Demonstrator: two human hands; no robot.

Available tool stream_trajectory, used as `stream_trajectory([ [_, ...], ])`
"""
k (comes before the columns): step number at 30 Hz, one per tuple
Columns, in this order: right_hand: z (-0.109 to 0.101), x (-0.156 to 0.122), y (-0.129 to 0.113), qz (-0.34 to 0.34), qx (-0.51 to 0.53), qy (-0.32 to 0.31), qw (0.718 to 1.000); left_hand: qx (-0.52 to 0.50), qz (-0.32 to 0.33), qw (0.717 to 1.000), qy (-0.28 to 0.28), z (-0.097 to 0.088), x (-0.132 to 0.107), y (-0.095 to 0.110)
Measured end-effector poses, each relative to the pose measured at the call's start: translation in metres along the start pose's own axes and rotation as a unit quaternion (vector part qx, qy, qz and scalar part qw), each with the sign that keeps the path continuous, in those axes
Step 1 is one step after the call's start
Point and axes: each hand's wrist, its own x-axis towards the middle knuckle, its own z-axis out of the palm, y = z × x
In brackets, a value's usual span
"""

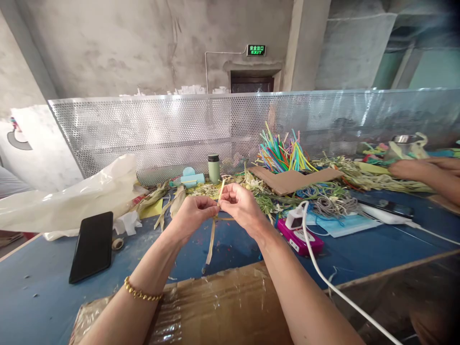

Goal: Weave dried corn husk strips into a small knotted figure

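Observation:
In the middle of the head view my left hand [198, 211] and my right hand [241, 206] meet fingertip to fingertip over the table. Both pinch a thin pale yellow strip [222, 188], which sticks up between the fingers. Its lower end is hidden by them. Just below hangs or lies a flat tan strip [211, 242]; whether it joins the yellow one I cannot tell. Dried husk-like leaves [176, 203] lie behind my left hand, and green stems [265, 205] behind my right. A brown cardboard piece [223, 306] sits under my forearms.
On the blue table lie a black phone [91, 247], a purple power strip [304, 239] with a white cable, and a blue mask [347, 224]. Behind stand a green bottle [213, 168], colourful pipe cleaners [282, 151] and a perforated metal screen [161, 129]. Another person's arm [427, 170] reaches in right.

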Motion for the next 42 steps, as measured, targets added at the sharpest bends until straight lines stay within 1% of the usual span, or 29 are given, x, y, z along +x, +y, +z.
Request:
stream_trajectory([
  [6, -0.001, 0.000, 0.001, -0.036, -0.033, -0.019, 0.999, -0.025, -0.024, 0.999, 0.024, -0.001, 0.002, -0.005],
  [13, -0.002, 0.000, 0.004, -0.028, -0.056, -0.008, 0.998, -0.027, -0.018, 0.999, 0.038, -0.001, 0.003, -0.007],
  [18, -0.003, 0.000, 0.003, -0.021, -0.092, 0.009, 0.995, -0.026, -0.006, 0.999, 0.028, -0.001, 0.002, -0.005],
  [22, -0.003, -0.001, -0.002, -0.007, -0.149, 0.041, 0.988, -0.016, 0.002, 1.000, 0.019, 0.000, 0.002, -0.004],
  [24, -0.002, -0.002, -0.005, -0.009, -0.166, 0.044, 0.985, -0.012, 0.003, 1.000, 0.010, 0.000, 0.001, -0.003],
  [28, -0.001, -0.004, -0.008, -0.024, -0.129, 0.015, 0.991, -0.007, 0.002, 1.000, -0.009, -0.001, 0.000, -0.002],
  [34, -0.001, -0.004, -0.007, -0.044, -0.075, 0.009, 0.996, -0.017, -0.004, 1.000, -0.022, -0.005, 0.000, -0.002],
  [38, -0.001, -0.004, -0.008, -0.050, -0.045, -0.009, 0.998, -0.025, -0.014, 0.999, -0.032, -0.008, 0.000, -0.002],
  [40, -0.002, -0.004, -0.009, -0.051, -0.039, 0.007, 0.998, -0.027, -0.022, 0.999, -0.040, -0.009, -0.001, -0.002],
  [42, -0.003, -0.004, -0.009, -0.055, -0.039, 0.043, 0.997, -0.025, -0.028, 0.998, -0.044, -0.009, -0.001, -0.001],
])
